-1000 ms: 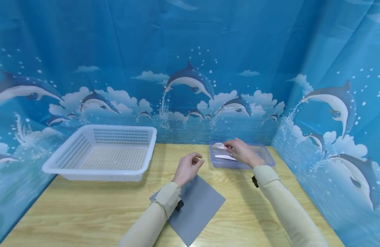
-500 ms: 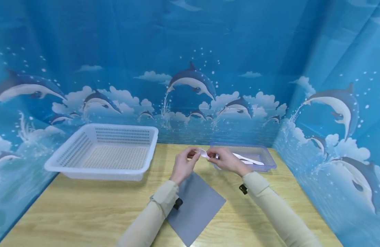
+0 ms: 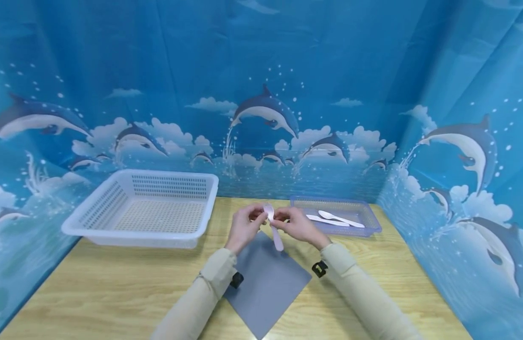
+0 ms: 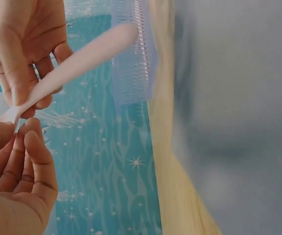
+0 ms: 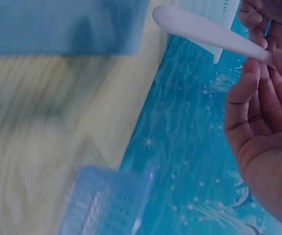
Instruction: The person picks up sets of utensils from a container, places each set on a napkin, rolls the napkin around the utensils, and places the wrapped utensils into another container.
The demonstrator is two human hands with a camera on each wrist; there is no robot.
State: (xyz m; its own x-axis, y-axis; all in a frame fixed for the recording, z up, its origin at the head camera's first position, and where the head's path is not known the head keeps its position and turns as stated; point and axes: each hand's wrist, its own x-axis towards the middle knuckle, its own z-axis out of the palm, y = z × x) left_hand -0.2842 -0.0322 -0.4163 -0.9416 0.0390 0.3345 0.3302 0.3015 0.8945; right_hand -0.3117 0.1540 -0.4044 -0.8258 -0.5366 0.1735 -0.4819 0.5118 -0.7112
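Both hands meet above the upper corner of a flat grey square sheet (image 3: 267,290) in the head view. Between them is a white plastic fork (image 3: 278,241), its handle slanting down toward the sheet and its tines pointing up. My left hand (image 3: 243,230) pinches the fork's head between thumb and fingertips. The right hand (image 3: 301,227) pinches it at the neck, just under the head. In the left wrist view the fork handle (image 4: 82,63) sticks out free of both hands; the right wrist view shows the same handle (image 5: 209,34). Fingers partly cover the fork's head.
A shallow purple mesh basket (image 3: 335,201) at the back right holds a white plastic knife (image 3: 329,220) and a white plastic spoon (image 3: 344,219). On the left stands a large white perforated basket (image 3: 138,240). Dolphin-printed blue curtains (image 3: 261,52) close off the wooden table's back and sides.
My right hand has lifted the fork from the purple basket and brought it left to the left hand, which now grips its head. The handle has swung round toward the sheet.
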